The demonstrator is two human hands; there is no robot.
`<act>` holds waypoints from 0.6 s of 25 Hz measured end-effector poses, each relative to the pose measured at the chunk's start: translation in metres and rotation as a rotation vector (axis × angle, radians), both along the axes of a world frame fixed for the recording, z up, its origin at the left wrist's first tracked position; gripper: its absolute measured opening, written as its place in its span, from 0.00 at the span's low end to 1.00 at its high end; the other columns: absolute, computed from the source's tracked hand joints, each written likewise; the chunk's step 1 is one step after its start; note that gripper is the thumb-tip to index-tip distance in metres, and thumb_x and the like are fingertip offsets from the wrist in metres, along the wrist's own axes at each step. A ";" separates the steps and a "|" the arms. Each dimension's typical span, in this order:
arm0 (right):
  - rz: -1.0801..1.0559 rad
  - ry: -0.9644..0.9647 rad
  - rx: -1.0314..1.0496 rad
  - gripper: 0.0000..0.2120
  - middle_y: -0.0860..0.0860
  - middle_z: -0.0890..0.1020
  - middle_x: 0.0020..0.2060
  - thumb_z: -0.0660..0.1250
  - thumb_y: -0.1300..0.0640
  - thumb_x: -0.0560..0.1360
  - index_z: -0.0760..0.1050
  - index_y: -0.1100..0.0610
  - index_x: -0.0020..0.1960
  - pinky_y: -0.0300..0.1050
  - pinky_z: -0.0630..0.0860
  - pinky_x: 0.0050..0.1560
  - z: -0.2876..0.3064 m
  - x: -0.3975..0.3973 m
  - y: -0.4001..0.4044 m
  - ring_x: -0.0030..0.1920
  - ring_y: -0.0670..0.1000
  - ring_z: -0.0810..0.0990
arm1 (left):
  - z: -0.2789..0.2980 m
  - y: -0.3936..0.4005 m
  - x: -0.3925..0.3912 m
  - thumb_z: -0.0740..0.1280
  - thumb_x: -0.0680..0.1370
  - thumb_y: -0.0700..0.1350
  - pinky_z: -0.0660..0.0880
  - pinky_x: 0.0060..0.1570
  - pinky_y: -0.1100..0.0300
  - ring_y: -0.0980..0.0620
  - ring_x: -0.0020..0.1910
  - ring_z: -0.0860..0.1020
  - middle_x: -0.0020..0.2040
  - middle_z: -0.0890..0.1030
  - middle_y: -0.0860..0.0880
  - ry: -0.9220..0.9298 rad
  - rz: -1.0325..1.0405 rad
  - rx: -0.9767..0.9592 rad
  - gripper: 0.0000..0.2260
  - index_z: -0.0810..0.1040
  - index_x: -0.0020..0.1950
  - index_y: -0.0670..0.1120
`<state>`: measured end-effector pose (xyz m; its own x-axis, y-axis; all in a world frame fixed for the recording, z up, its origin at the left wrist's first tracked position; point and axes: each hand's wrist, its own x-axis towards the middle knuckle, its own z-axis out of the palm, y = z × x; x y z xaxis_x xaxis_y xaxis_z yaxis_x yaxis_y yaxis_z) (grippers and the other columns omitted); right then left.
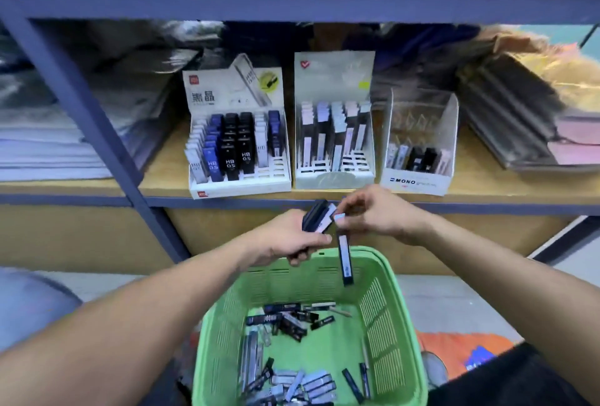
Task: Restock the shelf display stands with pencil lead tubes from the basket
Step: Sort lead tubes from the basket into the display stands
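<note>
Above the green basket (386,305), my left hand (285,240) grips a small bunch of lead tubes (316,219), dark and pale ones fanned upward. My right hand (373,210) pinches the top of one long dark tube (344,259), which hangs straight down over the basket. Several loose tubes (292,321) lie on the basket floor. On the shelf stand three displays: a white stand with black and blue HB 0.5 tubes (238,145), a grey stand with pale tubes (334,142), and a clear MONO box (418,158) with a few tubes.
The blue metal shelf frame (97,119) runs diagonally at left. Stacked plastic folders (526,119) lie right of the MONO box, and paper packs (48,145) at far left. An orange item (461,350) lies on the floor beside the basket.
</note>
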<state>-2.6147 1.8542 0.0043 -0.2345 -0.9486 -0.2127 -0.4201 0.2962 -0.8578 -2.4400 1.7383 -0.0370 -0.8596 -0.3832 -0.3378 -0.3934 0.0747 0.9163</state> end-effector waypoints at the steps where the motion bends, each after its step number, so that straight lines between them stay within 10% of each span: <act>1: -0.011 0.091 -0.050 0.01 0.52 0.87 0.38 0.75 0.62 0.75 0.84 0.58 0.46 0.42 0.82 0.42 0.020 -0.005 0.000 0.37 0.46 0.84 | 0.019 -0.003 -0.003 0.72 0.79 0.42 0.66 0.22 0.61 0.52 0.24 0.69 0.27 0.73 0.50 0.017 -0.014 -0.058 0.11 0.70 0.43 0.46; 8: -0.255 0.214 -0.404 0.06 0.53 0.87 0.39 0.79 0.59 0.71 0.85 0.55 0.47 0.55 0.84 0.51 0.108 -0.035 -0.021 0.43 0.54 0.87 | 0.129 -0.028 -0.027 0.71 0.79 0.42 0.67 0.23 0.61 0.51 0.26 0.70 0.29 0.74 0.47 0.242 0.132 -0.227 0.08 0.74 0.43 0.44; 15: -0.297 0.209 -0.426 0.10 0.56 0.87 0.38 0.77 0.65 0.72 0.84 0.64 0.52 0.35 0.82 0.40 0.124 -0.052 -0.044 0.39 0.49 0.87 | 0.156 -0.065 -0.058 0.71 0.79 0.42 0.67 0.22 0.61 0.54 0.25 0.71 0.28 0.75 0.50 0.214 0.259 -0.297 0.06 0.76 0.51 0.42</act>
